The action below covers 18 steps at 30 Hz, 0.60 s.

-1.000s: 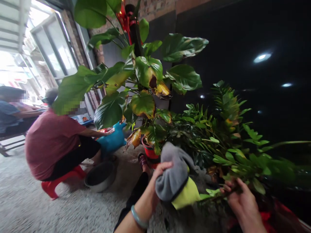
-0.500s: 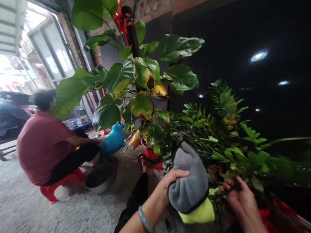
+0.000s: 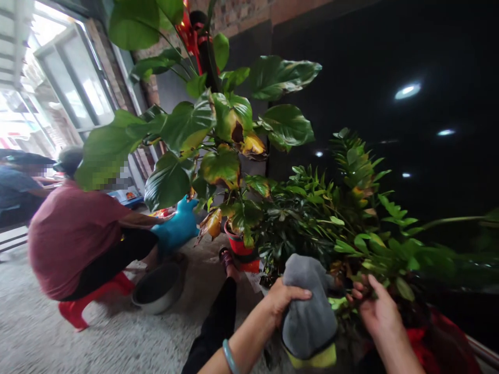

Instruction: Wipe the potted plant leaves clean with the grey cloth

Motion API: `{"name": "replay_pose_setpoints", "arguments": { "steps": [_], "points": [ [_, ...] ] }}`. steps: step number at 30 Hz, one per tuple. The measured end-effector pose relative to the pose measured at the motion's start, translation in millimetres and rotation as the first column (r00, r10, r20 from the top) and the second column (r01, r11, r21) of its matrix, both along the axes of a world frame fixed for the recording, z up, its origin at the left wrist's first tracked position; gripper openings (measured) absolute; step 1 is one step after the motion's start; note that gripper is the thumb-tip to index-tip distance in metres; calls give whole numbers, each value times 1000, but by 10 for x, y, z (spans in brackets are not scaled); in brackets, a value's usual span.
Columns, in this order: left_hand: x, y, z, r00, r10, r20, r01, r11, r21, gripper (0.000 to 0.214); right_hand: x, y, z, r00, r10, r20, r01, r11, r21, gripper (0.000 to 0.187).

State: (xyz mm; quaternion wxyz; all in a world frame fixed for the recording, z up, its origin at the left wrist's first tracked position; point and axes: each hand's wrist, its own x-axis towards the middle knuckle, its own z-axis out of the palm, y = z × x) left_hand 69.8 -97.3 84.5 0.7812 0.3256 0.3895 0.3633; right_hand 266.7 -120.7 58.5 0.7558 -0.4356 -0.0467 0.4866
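Note:
My left hand (image 3: 281,299) is closed on a grey cloth with a yellow edge (image 3: 307,317), pressed against the low leafy plant (image 3: 351,234). My right hand (image 3: 374,309) pinches a stem of that plant near its base, fingers wrapped round it. A teal bangle (image 3: 230,357) sits on my left wrist. Behind stands a tall plant with big green and yellowing leaves (image 3: 218,140) in a red pot (image 3: 240,249).
A person in a maroon shirt (image 3: 70,234) squats on a red stool (image 3: 78,311) at the left, beside a grey basin (image 3: 158,288) and a blue object (image 3: 175,228). A dark glossy wall (image 3: 390,78) is behind the plants. Gravelly floor (image 3: 97,343) lies at the lower left.
My left hand moved the cloth rightward and down along the plant, closer to my right hand. The squatting person pulled an arm back and shifted a little.

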Motion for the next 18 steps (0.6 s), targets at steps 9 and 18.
{"name": "replay_pose_setpoints", "arguments": {
  "steps": [9, 18],
  "points": [
    [412, 117, 121, 983, -170, -66, 180, 962, 206, 29, -40, -90, 49, 995, 83, 63, -79, 995, -60, 34],
    [718, 56, -116, 928, -372, 14, 367, 921, 127, 30, 31, -215, 90, 981, 175, 79, -171, 984, -51, 29]
  ]
}}
